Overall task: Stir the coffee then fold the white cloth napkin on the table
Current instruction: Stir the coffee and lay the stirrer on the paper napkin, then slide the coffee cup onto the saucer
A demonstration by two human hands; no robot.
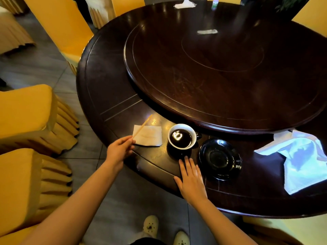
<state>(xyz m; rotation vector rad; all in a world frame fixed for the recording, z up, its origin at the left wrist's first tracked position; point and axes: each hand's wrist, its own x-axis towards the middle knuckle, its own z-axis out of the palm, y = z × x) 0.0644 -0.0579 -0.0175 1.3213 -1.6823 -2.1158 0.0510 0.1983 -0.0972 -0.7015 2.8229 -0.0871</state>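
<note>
Step in hand: stirring appears not yet under way, since the stick is outside the cup.
Left hand: the left hand (120, 147) is at the near left edge of the tabletop (109, 89), its fingers curled round the near end of a thin wooden stick (142, 127).
Stick axis: it slants from the fingers far and to the right, crossing the far left corner of a folded paper napkin (150, 137); I cannot tell whether it touches the paper.
Cup: the cup (177, 150) stands right of the paper napkin, full of dark coffee (180, 137).
Key relation: the coffee lies to the right of the stick's free tip, so the tip likely needs to swing right and dip down.
Right hand: the right hand (192, 175) lies flat with straight fingers, holding nothing, fingertips just beside the cup's near side; contact is unclear. It is the nearer hand and could steady the cup.
Saucer: a black saucer (220, 159) sits just right of the cup.
Cloth napkin: the white cloth napkin (300, 165) lies rumpled at the far right, well apart from both hands and unfolded.
</note>
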